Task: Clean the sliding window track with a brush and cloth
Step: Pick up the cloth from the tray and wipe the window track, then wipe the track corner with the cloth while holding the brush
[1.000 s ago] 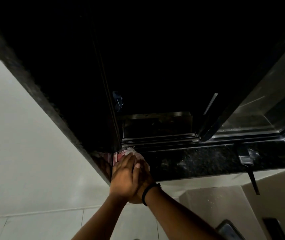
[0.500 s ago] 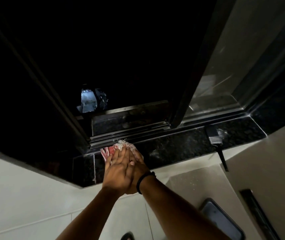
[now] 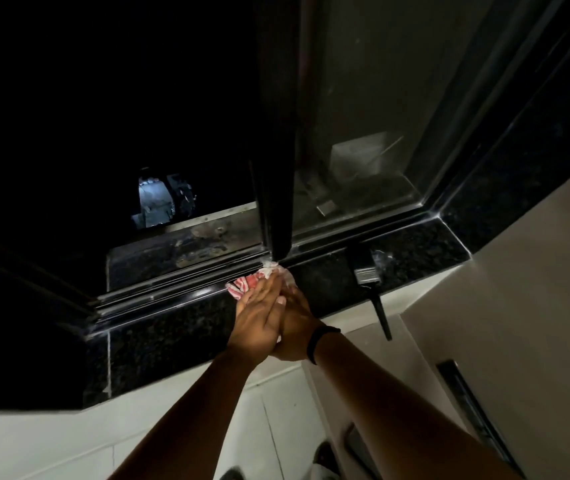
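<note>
Cloth: red-and-white fabric cloth [image 3: 247, 285], bunched, pressed at the near rail of the window track [image 3: 179, 279], just below the foot of the sliding sash frame [image 3: 274, 188].
Hands: left hand [image 3: 257, 318] laid flat over right hand [image 3: 295, 325], fingers extended together, both bearing down on the cloth rather than gripping it.
Key relation: track's long axis runs left-right across the view; the cloth lies just beyond the fingertips. Judged: the uncleaned run lies leftward; the sash foot blocks travel rightward.
Brush: paintbrush [image 3: 368, 275] idle on the granite sill [image 3: 172, 327], right of the hands, nearer the right hand, handle overhanging the edge.
</note>
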